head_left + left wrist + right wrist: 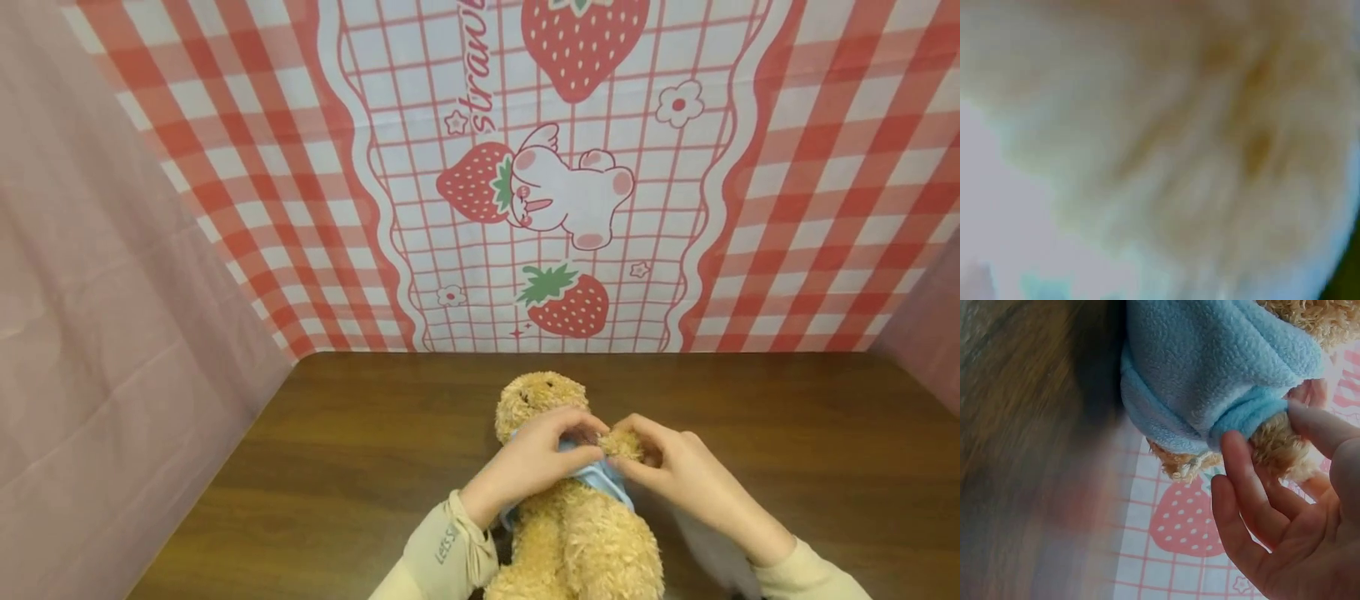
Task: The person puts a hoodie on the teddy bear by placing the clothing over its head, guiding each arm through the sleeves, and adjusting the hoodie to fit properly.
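A tan, curly-furred teddy bear [611, 546] lies on the table with its head toward the back wall. It wears a light blue fleece garment [1191, 369]. The left hand [532, 454] reaches across the bear's chest, thumb and fingers curled on the garment by the bear's arm. With the right hand [686, 475] the person grips that arm, fingers around the furry paw [1279, 447] where it pokes out of the blue sleeve. In the left wrist view, blurred tan fur [1210, 187] fills most of the picture.
The dark brown wooden table [360, 467] ends at a red-and-white checked cloth [480, 275] with strawberry prints behind it. A pink curtain [112, 333] hangs along the left side. Cream sleeves [442, 554] cover both forearms.
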The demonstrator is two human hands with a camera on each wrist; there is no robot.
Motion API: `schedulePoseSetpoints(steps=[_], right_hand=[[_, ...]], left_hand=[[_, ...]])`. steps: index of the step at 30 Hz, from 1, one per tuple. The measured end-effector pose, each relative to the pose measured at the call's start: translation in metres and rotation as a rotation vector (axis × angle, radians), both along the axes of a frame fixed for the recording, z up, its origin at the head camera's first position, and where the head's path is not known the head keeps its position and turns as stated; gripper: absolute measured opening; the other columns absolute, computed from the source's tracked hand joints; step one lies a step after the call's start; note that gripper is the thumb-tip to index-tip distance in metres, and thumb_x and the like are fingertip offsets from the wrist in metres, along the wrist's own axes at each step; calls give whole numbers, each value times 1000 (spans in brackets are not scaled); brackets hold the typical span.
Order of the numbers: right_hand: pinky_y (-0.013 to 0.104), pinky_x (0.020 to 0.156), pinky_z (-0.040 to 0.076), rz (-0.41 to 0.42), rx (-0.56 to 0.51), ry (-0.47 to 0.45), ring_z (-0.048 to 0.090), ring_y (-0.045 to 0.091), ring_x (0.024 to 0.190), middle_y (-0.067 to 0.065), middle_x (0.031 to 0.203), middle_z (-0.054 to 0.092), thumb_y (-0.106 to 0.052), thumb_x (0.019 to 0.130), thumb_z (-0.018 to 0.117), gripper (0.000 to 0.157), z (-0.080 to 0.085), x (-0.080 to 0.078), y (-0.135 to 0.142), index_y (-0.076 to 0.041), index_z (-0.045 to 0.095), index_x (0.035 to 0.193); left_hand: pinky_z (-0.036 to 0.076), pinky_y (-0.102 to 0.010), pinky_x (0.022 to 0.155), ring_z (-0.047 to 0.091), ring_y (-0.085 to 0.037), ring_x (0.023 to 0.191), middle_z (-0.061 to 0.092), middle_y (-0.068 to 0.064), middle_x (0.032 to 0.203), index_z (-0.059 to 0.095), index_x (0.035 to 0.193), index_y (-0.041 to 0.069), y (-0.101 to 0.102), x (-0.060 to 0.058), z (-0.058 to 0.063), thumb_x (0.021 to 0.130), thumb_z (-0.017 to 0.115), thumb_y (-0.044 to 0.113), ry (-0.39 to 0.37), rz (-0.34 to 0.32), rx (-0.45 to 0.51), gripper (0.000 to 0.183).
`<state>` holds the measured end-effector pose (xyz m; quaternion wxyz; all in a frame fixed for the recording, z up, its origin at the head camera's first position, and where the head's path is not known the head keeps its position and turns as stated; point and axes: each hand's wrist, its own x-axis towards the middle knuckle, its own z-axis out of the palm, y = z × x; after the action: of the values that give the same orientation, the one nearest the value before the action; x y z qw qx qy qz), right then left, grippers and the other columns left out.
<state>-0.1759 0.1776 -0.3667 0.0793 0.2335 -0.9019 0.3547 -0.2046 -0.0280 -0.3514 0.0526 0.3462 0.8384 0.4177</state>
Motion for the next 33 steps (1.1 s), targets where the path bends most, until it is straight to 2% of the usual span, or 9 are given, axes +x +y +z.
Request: schedulePoseSetpoints(steps=[2, 7, 12, 16, 19, 24, 26, 29, 33], right_hand=[[20, 44, 34, -1, 0, -8, 34, -2, 47, -11, 57, 46, -32, 87, 60, 15, 0, 1, -1, -24, 54, 98], [22, 55, 41, -4, -1, -106, 54, 2, 61, -10, 70, 59, -32, 92, 52, 13, 2, 1, 4, -22, 52, 99], [22, 61, 43, 23, -10, -164, 58, 3, 67, -9, 72, 59, -27, 95, 46, 12, 2, 2, 9, -17, 50, 99], [21, 61, 42, -12, -38, -204, 56, 3, 65, -6, 69, 56, -15, 91, 50, 5, 0, 2, 9, -13, 47, 94], [22, 59, 44, -46, -69, -242, 55, 5, 64, -2, 69, 52, -6, 82, 55, 16, -3, -2, 9, -11, 44, 93], [25, 54, 45, -23, -57, -308, 56, 10, 59, 2, 69, 53, -3, 80, 52, 23, -8, -6, 16, -10, 43, 99], [26, 53, 44, -7, -49, -329, 56, 12, 57, 2, 68, 55, -5, 81, 53, 25, -9, -7, 18, -11, 45, 104], [26, 51, 43, -1, -46, -353, 55, 14, 56, 3, 67, 56, -12, 82, 58, 30, -8, -7, 21, -11, 47, 110], [25, 46, 39, -35, -43, -364, 48, 10, 50, 1, 61, 52, -30, 83, 64, 35, -9, -8, 20, -12, 49, 109]], left_hand=[[44, -22, 82, 52, -3, 98, 56, 9, 108, 60, 112, 21, -12, 2, 0, 89, 57, 32, -10, 2, -33, 25], [37, -33, 96, 42, -10, 115, 47, 9, 122, 59, 112, 29, -31, 4, -5, 85, 59, 42, 49, 32, -150, 30], [30, -42, 102, 35, -14, 122, 42, 9, 127, 55, 118, 29, -44, 2, -6, 80, 64, 46, 53, 55, -212, 42], [41, -34, 91, 43, -16, 112, 44, 3, 120, 50, 122, 22, -58, -2, -6, 77, 67, 47, -58, 95, -213, 54], [43, -30, 84, 48, -16, 103, 46, -2, 116, 46, 124, 14, -69, -6, -9, 79, 63, 50, -188, 114, -239, 60], [45, -26, 68, 54, -11, 81, 55, -2, 97, 52, 113, 9, -79, -11, -18, 88, 51, 47, -343, 30, -343, 45], [45, -25, 61, 52, -11, 68, 55, -1, 83, 54, 104, 8, -80, -13, -22, 92, 48, 42, -375, -28, -339, 37], [44, -23, 65, 52, -7, 71, 54, 1, 83, 55, 103, 8, -78, -14, -27, 94, 46, 37, -392, -77, -309, 32], [44, -22, 70, 50, -5, 78, 53, 4, 87, 53, 102, 9, -75, -15, -28, 93, 49, 32, -397, -90, -226, 25]])
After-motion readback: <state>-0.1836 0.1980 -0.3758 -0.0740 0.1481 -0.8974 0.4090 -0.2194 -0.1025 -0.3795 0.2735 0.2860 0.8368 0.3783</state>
